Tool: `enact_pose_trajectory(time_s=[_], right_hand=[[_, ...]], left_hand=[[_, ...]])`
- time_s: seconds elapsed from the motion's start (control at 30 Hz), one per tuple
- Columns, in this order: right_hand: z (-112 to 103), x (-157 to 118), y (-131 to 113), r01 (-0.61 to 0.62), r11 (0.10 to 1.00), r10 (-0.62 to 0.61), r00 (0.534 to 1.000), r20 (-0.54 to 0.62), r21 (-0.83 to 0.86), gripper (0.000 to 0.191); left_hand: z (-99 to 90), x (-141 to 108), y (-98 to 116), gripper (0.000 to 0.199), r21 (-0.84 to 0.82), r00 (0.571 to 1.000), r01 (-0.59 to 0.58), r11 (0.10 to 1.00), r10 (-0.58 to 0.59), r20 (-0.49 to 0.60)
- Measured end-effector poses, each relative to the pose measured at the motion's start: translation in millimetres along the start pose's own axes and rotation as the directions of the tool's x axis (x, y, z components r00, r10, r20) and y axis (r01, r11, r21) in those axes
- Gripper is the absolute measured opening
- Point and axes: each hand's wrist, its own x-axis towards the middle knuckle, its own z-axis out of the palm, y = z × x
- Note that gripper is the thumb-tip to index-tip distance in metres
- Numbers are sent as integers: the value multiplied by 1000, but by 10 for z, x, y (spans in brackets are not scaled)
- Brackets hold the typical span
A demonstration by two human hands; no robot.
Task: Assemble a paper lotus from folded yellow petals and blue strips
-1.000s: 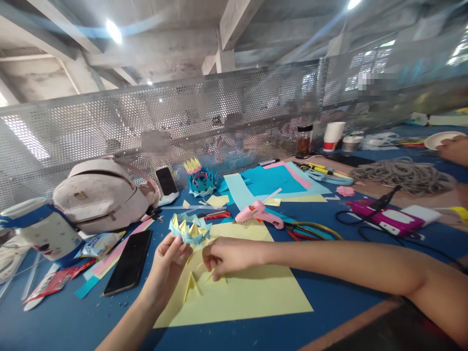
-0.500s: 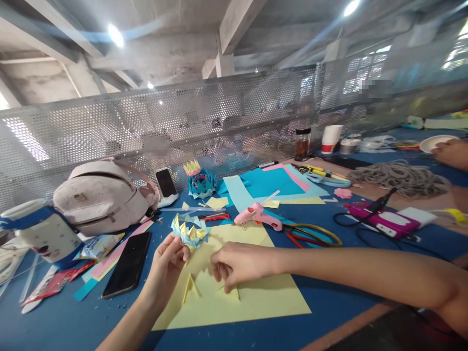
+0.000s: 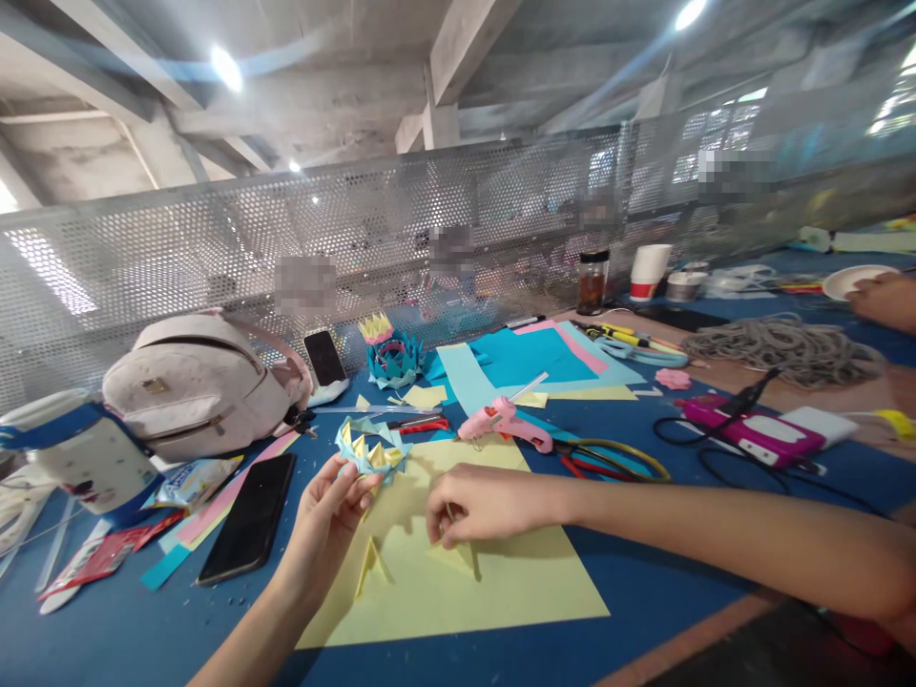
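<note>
My left hand grips the near edge of a small ring of folded light-blue and yellow paper points. To its right, my right hand is closed in a pinch on a folded yellow paper piece, whose pointed end shows below the fingers. Another folded yellow piece lies on the yellow sheet between and below my hands. Just beyond the sheet lies a pink glue gun.
A phone, backpack and blue-and-white mug stand or lie at the left. Scissors, a magenta device and coiled grey cord are at the right. Another person's hand holds a white plate.
My right hand has moved slightly up and to the right, and more of the yellow piece beneath it shows. My left hand still holds the paper ring, its fingers slightly shifted.
</note>
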Motion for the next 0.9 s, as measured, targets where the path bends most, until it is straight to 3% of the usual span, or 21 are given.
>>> enact_pose_trajectory(time_s=[0.17, 0.4, 0.53, 0.67, 0.77, 0.9], right_hand=[[-8, -29, 20, 2, 1000, -2, 997, -73, -4, 12], [-79, -46, 1, -61, 972, 77, 995, -62, 226, 18], [-108, -77, -21, -27, 924, 61, 995, -76, 383, 22], [-134, -118, 1, -52, 905, 106, 989, -105, 423, 28], [-150, -139, 42, -27, 898, 114, 978, -172, 439, 32], [-151, -166, 68, 108, 874, 74, 934, -350, 474, 26]], left_hand=[[37, -25, 12, 34, -4, 998, 3, 1000, -4, -68], [66, -12, 8, 37, 63, 999, -32, 998, 32, -3], [50, 2, -5, 37, 98, 998, -59, 993, 57, 18], [63, -19, 0, 32, 175, 994, -92, 980, 80, 77], [77, -40, -1, 31, 254, 992, -100, 962, 78, 96], [61, -52, -21, 28, 356, 988, -135, 925, 97, 124]])
